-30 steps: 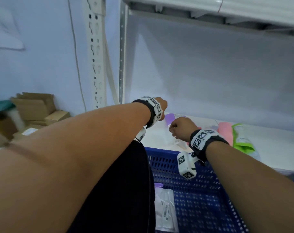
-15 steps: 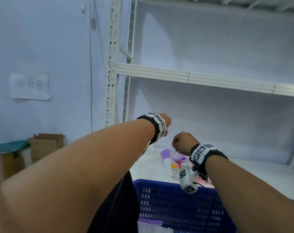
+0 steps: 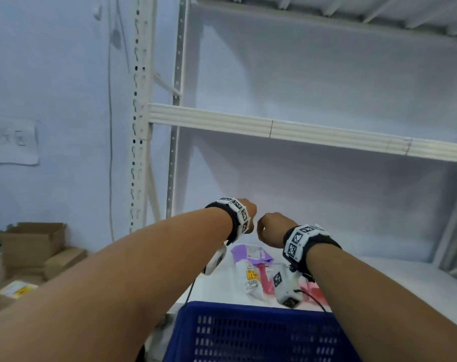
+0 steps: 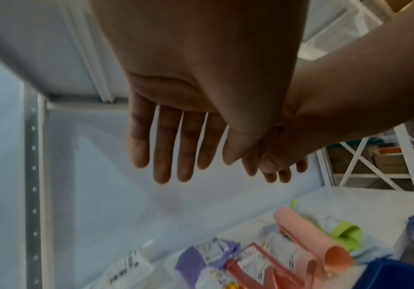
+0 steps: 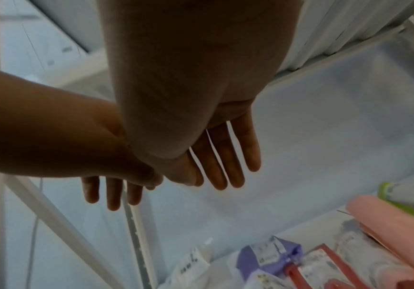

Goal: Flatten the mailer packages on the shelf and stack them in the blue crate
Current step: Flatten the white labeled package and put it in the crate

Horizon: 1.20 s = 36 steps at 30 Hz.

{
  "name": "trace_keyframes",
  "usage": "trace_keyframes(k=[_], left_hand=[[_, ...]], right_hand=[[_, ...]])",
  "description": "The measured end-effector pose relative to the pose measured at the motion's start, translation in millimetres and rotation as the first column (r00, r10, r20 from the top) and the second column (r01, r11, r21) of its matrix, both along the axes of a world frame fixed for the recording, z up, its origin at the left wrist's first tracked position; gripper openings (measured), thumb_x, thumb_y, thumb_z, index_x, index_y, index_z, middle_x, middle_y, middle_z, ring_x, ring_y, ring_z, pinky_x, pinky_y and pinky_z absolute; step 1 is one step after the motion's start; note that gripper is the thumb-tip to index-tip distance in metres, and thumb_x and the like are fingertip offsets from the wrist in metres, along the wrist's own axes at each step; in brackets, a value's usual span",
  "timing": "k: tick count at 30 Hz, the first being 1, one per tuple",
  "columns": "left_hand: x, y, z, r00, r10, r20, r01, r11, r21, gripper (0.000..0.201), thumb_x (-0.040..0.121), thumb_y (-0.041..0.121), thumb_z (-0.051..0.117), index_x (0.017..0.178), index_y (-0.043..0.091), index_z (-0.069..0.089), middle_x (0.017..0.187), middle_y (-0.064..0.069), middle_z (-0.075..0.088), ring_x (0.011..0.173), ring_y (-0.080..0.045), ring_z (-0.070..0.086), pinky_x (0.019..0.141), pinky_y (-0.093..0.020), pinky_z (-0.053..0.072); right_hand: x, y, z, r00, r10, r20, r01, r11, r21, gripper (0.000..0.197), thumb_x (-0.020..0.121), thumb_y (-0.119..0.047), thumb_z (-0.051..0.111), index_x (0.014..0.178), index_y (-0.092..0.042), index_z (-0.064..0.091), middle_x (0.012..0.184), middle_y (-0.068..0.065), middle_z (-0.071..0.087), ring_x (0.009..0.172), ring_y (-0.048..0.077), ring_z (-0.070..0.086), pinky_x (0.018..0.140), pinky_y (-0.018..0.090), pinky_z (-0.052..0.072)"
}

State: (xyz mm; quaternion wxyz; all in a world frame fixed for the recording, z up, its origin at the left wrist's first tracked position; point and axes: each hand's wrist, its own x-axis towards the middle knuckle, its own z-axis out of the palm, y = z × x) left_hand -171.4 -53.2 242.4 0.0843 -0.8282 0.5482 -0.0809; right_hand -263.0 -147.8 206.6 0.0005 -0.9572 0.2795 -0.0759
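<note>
Both hands hover side by side above the mailers on the white shelf. My left hand is empty, and the left wrist view shows its fingers straight and spread. My right hand is empty too, fingers straight. Below them lie a purple mailer, a white one with a yellow label and a red one. The left wrist view adds a rolled pink mailer and a green one. The blue crate stands in front of the shelf.
A white shelf beam crosses overhead, with the rack's perforated post at the left. Cardboard boxes are stacked on the floor at the far left. A paper sheet hangs on the wall.
The head view has tilted upward, so the crate's inside has dropped out of sight. Both hands stay close together over the mailers, raised slightly.
</note>
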Motion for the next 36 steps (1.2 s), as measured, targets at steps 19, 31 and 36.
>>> trace_keyframes(k=[19,31,36], left_hand=[[116,-63,-207,0.937,0.075,-0.342,-0.031,0.991,0.132,0.019,0.089,0.028,0.053,0.097,0.011,0.060,0.098,-0.008,0.066,0.082,-0.026,0.065,0.073,-0.035,0.055],[148,-17,-301,0.925,0.114,-0.363,-0.070,0.989,0.130,0.068,0.093,0.037,0.054,0.152,0.022,0.024,0.156,-0.010,0.022,0.138,-0.032,0.034,0.106,-0.049,0.040],[137,-19,-312,0.964,-0.018,-0.265,0.089,0.962,0.259,0.065,0.102,0.030,0.042,0.158,0.029,0.009,0.166,0.001,-0.003,0.153,-0.020,-0.002,0.121,-0.049,0.014]], right_hand=[[92,-80,-225,0.950,-0.028,-0.311,0.122,0.950,0.289,0.056,0.099,-0.049,0.040,0.150,-0.026,0.035,0.153,0.004,0.041,0.137,0.032,0.042,0.107,0.041,0.035],[99,-45,-268,0.972,0.174,-0.161,-0.119,0.945,0.304,0.019,0.083,0.000,0.051,0.090,-0.014,0.061,0.097,0.001,0.061,0.091,0.024,0.056,0.073,0.029,0.041],[107,-38,-280,0.969,-0.033,-0.243,0.070,0.987,0.147,0.055,0.089,-0.056,0.049,0.131,-0.020,0.052,0.135,0.009,0.054,0.128,0.032,0.045,0.101,0.048,0.039]])
